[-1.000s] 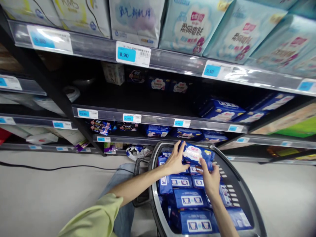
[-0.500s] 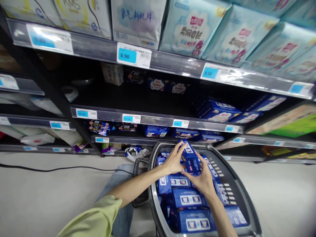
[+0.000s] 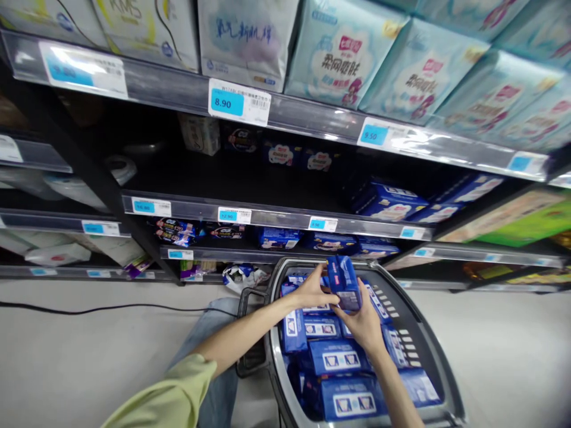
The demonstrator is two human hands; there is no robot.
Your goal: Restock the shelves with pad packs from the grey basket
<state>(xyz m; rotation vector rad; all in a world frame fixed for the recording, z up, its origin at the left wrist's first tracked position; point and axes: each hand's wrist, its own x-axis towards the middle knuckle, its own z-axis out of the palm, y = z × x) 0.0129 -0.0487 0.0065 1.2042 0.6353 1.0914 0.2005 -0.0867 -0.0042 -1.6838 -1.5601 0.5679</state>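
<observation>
A blue pack [image 3: 344, 281] stands on its end over the far part of a grey shopping basket [image 3: 430, 362]. My left hand [image 3: 310, 292] grips the pack from the left, fingers curled on its side. My right hand [image 3: 362, 320] holds it from below and the right. Under them the basket is full of several similar blue packs [image 3: 335, 361] lying in rows.
Dark store shelves [image 3: 276, 213] with blue price tags rise in front. Blue packs [image 3: 389, 200] lie on the middle shelf at right, pale large packs [image 3: 339, 47] on the top shelf. A black cable [image 3: 89, 307] runs along the pale floor at left. My knee in jeans [image 3: 209, 333] is beside the basket.
The pack went from lying flat between both hands to standing on its end, a little higher. The view has shifted slightly to the right.
</observation>
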